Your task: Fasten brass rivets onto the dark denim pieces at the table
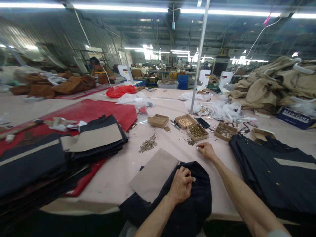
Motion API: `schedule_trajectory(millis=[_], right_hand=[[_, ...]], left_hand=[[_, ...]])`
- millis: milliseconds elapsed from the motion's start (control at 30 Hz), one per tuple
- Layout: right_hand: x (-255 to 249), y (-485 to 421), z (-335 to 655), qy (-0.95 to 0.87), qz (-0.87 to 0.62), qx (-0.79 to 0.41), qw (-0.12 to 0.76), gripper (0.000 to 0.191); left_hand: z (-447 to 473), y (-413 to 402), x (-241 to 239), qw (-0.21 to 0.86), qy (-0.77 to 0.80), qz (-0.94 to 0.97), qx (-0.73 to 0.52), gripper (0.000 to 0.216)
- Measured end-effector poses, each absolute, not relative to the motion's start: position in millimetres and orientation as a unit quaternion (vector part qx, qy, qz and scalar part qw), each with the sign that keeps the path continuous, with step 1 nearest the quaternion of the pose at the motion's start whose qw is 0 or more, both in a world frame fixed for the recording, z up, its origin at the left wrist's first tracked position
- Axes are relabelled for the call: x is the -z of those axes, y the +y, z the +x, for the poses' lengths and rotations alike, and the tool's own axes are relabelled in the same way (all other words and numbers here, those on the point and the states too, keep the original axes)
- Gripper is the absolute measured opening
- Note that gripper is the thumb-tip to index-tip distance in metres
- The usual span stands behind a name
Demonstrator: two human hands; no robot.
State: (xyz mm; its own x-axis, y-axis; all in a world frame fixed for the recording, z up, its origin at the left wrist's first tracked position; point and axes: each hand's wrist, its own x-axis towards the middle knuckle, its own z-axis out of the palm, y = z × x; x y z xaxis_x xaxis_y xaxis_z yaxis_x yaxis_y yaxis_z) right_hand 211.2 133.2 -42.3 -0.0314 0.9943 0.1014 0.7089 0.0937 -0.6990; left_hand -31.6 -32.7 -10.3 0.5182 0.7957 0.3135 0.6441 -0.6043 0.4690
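My left hand [181, 185] is closed on a piece of black fabric [201, 192], its fingers curled into the folds at the table's front edge. A flat grey-beige panel [155, 174] lies over the left part of that fabric. Something small and white shows at a fingertip of each hand. Out on the table, my right hand [206, 150] has its fingers pinched together, and whatever is between them is too small to make out. Just beyond it lie loose small metal pieces [191, 142] and a cardboard box of brass-coloured hardware [197, 131]. A pile of metal rings [148, 144] lies left of it.
Stacked dark panels [98, 138] lie at left on a red sheet [103, 110]. Dark fabric pieces [276, 174] are stacked at right. Further back stand more hardware boxes [225, 131], a black phone [202, 122], a metal pole [199, 59] and heaped khaki bags [274, 82].
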Motion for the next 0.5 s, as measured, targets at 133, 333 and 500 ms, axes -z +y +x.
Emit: schedule_trajectory(millis=[133, 333, 500], right_hand=[[41, 148, 196, -0.692, -0.643, -0.193, 0.265, 0.012], [28, 157, 178, -0.698, -0.658, -0.135, 0.248, 0.009], [13, 142, 171, -0.7, -0.646, -0.138, 0.272, 0.009]], left_hand=[[-34, -32, 8, 0.156, 0.43, 0.851, -0.259, 0.027], [-39, -32, 6, 0.156, 0.439, 0.841, -0.276, 0.03], [-41, -31, 13, 0.144, 0.419, 0.851, -0.281, 0.031]])
